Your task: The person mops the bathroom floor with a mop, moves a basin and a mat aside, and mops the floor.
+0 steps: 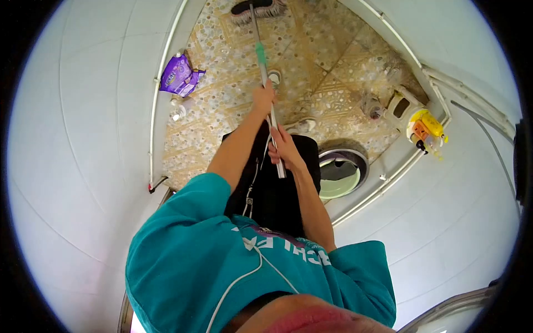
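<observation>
A long mop pole (257, 34), pale metal with a green sleeve, runs from my body up to the mop head (258, 10) at the top edge. Dark on top with a greyish fringe, the mop head lies on the patterned tile floor (239, 72). My left hand (264, 101) is closed round the pole's middle, below the green sleeve. Nearer my body, my right hand (284, 147) grips the pole close to its lower end. My shoes (302, 126) show just beyond the hands.
A purple packet (180, 76) and a clear bottle (179, 110) lie by the left wall. Right of my legs is a basin (340, 183). Farther right stand a pale plastic stand (401, 110), a yellow bottle (430, 123) and a transparent container (372, 105). White pipes (383, 186) line the walls.
</observation>
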A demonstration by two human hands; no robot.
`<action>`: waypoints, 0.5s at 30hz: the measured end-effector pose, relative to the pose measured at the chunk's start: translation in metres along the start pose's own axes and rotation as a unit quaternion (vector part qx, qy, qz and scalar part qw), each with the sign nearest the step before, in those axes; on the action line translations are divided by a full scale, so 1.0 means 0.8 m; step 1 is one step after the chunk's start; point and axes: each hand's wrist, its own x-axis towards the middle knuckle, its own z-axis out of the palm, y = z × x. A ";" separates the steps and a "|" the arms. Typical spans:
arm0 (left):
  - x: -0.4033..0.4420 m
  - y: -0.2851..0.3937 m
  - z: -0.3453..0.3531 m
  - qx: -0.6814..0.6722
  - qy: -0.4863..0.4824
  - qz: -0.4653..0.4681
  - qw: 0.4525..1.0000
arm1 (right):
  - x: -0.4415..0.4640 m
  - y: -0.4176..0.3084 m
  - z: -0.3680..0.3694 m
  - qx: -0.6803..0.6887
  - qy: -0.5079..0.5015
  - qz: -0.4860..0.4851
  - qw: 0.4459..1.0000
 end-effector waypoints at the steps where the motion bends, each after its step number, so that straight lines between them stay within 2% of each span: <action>1: 0.018 0.027 -0.009 0.013 -0.001 0.029 0.999 | 0.017 -0.018 0.015 0.003 -0.029 0.011 0.999; 4: 0.114 0.036 -0.033 0.071 0.006 0.086 0.994 | 0.078 -0.040 0.037 0.007 -0.043 -0.005 0.999; 7: 0.110 0.085 -0.036 0.057 0.016 0.064 0.996 | 0.086 -0.052 0.049 0.060 -0.067 -0.036 0.995; 9: 0.076 0.096 -0.035 0.210 0.024 0.076 0.974 | 0.066 -0.034 0.031 0.084 -0.091 -0.034 0.992; 11: 0.044 0.065 -0.023 0.288 0.024 0.076 0.954 | 0.037 -0.014 0.002 0.147 -0.127 -0.028 0.981; 13: -0.001 0.034 0.007 0.260 0.032 -0.009 0.965 | -0.007 -0.001 -0.039 0.173 -0.108 0.004 0.979; 15: -0.039 -0.032 0.038 0.338 0.055 0.041 0.939 | -0.055 0.014 -0.090 0.164 -0.101 0.008 0.981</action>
